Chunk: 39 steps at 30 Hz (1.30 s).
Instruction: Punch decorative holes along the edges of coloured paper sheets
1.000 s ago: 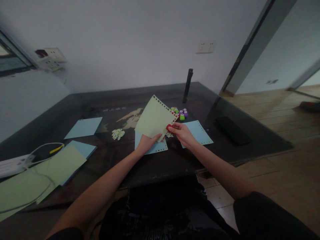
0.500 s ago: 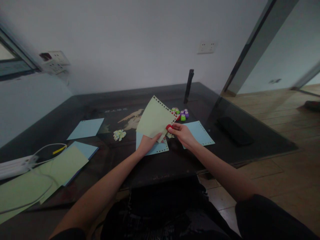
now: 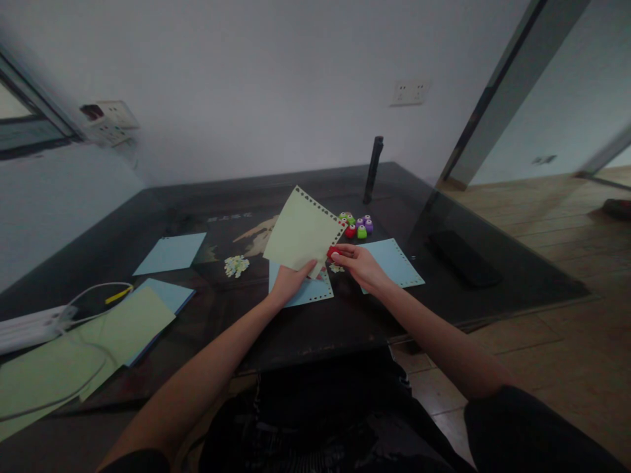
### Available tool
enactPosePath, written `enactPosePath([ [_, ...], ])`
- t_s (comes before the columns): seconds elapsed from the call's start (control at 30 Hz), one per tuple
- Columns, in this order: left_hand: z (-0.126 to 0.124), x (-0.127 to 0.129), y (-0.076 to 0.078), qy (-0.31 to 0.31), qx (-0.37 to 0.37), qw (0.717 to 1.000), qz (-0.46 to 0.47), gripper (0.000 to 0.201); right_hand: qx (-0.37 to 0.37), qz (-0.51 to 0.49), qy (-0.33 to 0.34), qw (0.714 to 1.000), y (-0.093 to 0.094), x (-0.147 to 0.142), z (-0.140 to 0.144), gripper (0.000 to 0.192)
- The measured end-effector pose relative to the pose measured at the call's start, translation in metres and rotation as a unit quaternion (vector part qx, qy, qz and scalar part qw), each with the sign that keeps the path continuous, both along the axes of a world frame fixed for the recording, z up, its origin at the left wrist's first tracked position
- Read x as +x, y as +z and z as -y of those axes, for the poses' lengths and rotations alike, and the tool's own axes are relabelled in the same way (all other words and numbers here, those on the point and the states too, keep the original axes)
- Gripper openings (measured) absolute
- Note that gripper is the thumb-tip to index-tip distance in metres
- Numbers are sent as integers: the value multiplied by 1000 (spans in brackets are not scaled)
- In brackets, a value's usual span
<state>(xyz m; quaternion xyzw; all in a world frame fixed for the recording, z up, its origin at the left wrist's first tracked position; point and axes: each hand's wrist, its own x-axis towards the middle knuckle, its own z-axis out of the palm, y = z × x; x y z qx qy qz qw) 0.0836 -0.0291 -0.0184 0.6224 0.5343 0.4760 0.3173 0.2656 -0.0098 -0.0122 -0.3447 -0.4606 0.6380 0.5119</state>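
My left hand [image 3: 292,282] grips a pale green sheet of paper [image 3: 303,233] by its lower edge, thumb on top. Small holes run along the sheet's upper right edge. A red craft punch [image 3: 334,252] is pinched in my right hand [image 3: 362,266], at the sheet's right edge; whether its jaw is around the paper I cannot tell. Beneath lies a blue sheet [image 3: 315,294] with punched edges, and a second blue punched sheet [image 3: 392,263] is by my right wrist. Several green, purple and red punches [image 3: 362,231] stand behind.
Small paper cutouts [image 3: 236,265] form a pile left of my hands. Farther left are a blue sheet [image 3: 170,253], green paper [image 3: 133,325] and a white power strip [image 3: 29,328] with cables. A black phone-like slab [image 3: 463,257] lies right; a black upright stick [image 3: 373,169] stands behind.
The green sheet has shifted slightly left and down, its lower right corner turned a little. The red punch stays in my right hand, almost unmoved.
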Motion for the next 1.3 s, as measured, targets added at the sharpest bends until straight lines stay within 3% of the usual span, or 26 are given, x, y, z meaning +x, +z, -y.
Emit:
enactPosePath([
  [0.33, -2, -4, 3, 24, -9, 999, 26, 29, -14, 2, 9, 1000, 6, 11, -4, 28],
  [0.73, -3, -8, 0, -29, -9, 999, 36, 28, -25, 6, -5, 1000, 11, 19, -7, 43],
  [1.1, -5, -8, -2, -2, -12, 999, 30, 31, 15, 137, -49, 989, 8, 19, -9, 35],
  [1.3, -6, -9, -3, 8, -19, 999, 34, 28, 31, 152, -51, 987, 7, 19, -9, 30],
])
